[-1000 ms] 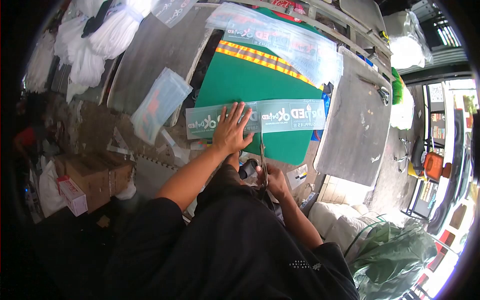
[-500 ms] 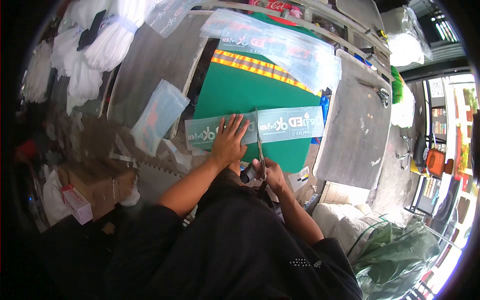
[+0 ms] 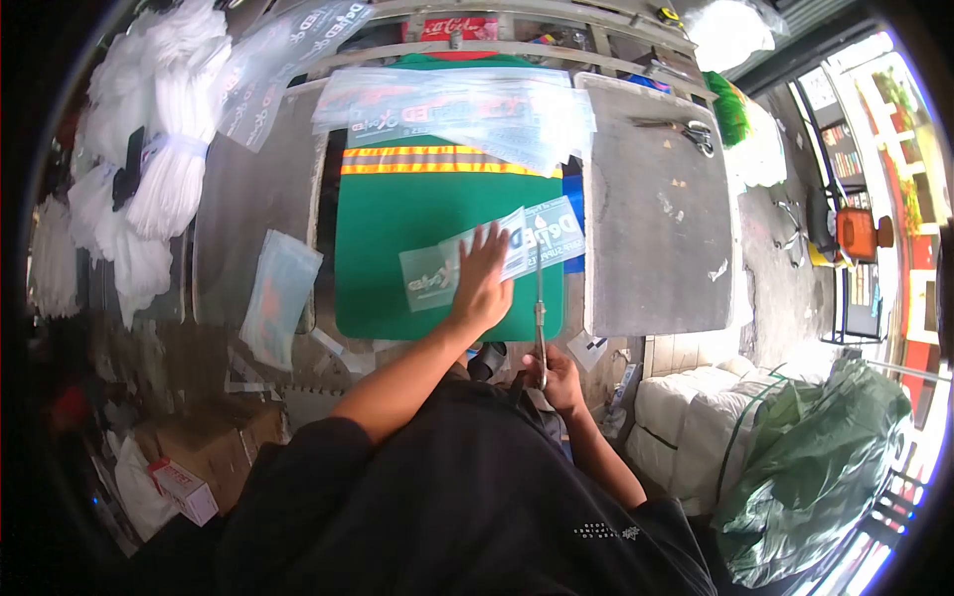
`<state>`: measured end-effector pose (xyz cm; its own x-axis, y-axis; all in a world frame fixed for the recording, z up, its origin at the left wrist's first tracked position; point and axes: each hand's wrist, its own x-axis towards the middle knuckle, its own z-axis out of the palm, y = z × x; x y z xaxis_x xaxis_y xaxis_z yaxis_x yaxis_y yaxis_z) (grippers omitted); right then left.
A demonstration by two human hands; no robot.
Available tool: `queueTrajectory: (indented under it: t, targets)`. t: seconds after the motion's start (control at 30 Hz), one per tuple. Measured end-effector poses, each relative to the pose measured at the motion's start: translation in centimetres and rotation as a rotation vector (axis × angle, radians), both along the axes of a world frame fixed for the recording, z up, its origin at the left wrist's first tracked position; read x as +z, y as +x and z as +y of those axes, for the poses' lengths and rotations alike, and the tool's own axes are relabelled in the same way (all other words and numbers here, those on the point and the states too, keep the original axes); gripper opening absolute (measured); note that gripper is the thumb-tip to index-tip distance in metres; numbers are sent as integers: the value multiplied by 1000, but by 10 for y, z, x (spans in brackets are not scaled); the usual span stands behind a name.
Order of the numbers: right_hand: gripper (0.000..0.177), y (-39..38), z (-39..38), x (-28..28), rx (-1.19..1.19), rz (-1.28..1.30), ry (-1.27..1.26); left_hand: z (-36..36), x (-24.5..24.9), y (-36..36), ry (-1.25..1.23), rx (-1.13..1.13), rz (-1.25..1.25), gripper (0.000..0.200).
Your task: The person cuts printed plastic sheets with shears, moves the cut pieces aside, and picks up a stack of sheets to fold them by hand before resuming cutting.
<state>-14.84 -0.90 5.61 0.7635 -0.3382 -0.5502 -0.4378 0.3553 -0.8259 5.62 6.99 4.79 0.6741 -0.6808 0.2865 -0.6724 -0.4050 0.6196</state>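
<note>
My left hand (image 3: 482,286) lies with its fingers spread over pieces of clear printed film (image 3: 427,280). The piece under its fingertips overlaps another film piece (image 3: 562,224) with "DepED" lettering, set at a tilt to the right. My right hand (image 3: 558,375) grips a pair of long scissors (image 3: 540,316) by the handles, close to my body. Their blades point away from me, with the tips at the lower edge of the right-hand film. Beneath all this is a green fabric panel (image 3: 388,214) with an orange, yellow and grey striped band (image 3: 397,161).
A stack of printed film (image 3: 447,104) covers the panel's far end. More film (image 3: 281,298) hangs at the left board's edge. Other scissors (image 3: 696,134) rest on the right grey board (image 3: 661,248). White fabric bundles (image 3: 184,139) stand far left; a box (image 3: 184,492) sits lower left.
The film strip lay straight across the panel; now its pieces are separate, overlapping and tilted. My left hand has slid right over the film. The scissors have drawn back towards me. The view has turned.
</note>
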Motion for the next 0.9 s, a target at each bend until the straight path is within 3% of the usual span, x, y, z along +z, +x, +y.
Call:
queueTrajectory:
  t: [0.17, 0.2, 0.23, 0.33, 0.5, 0.6, 0.67, 0.7, 0.77, 0.8, 0.87, 0.9]
  targets:
    - [33, -47, -18, -1, -160, 115, -125, -83, -5, -6, 209, 0, -75, 65]
    - [34, -51, -19, 5, -181, 111, -127, -94, -8, -7, 318, 43, -97, 77]
    - [34, -57, -19, 7, -184, 110, -131, -96, -13, -11, 314, 41, -98, 77]
    - [28, -69, -15, 11, -245, 65, -98, -90, -18, -14, 327, 31, -67, 109]
    - [22, -78, -8, 5, -227, -3, 7, -14, -3, -10, 348, -200, -1, 114]
    - [25, -68, -8, 2, -97, 46, -58, 58, 6, -21, 404, -251, -44, 113]
    - [26, -57, -9, 1, -34, 34, -77, 104, 7, -30, 506, -361, -109, 92]
    - [27, -50, -10, 1, 5, 26, -97, 123, -2, -34, 507, -338, -108, 92]
    - [28, -31, -14, 2, 60, 5, -99, 158, -25, -34, 362, -280, -200, 67]
    - [28, -21, -16, 3, 116, 22, -149, 169, -16, -32, 368, -262, -200, 67]
    - [27, -3, -17, 8, 165, -11, -105, 191, 26, -28, -45, 150, 246, 53]
    - [26, 9, -17, 16, 213, 0, -139, 207, 51, -19, 10, 385, 370, 53]
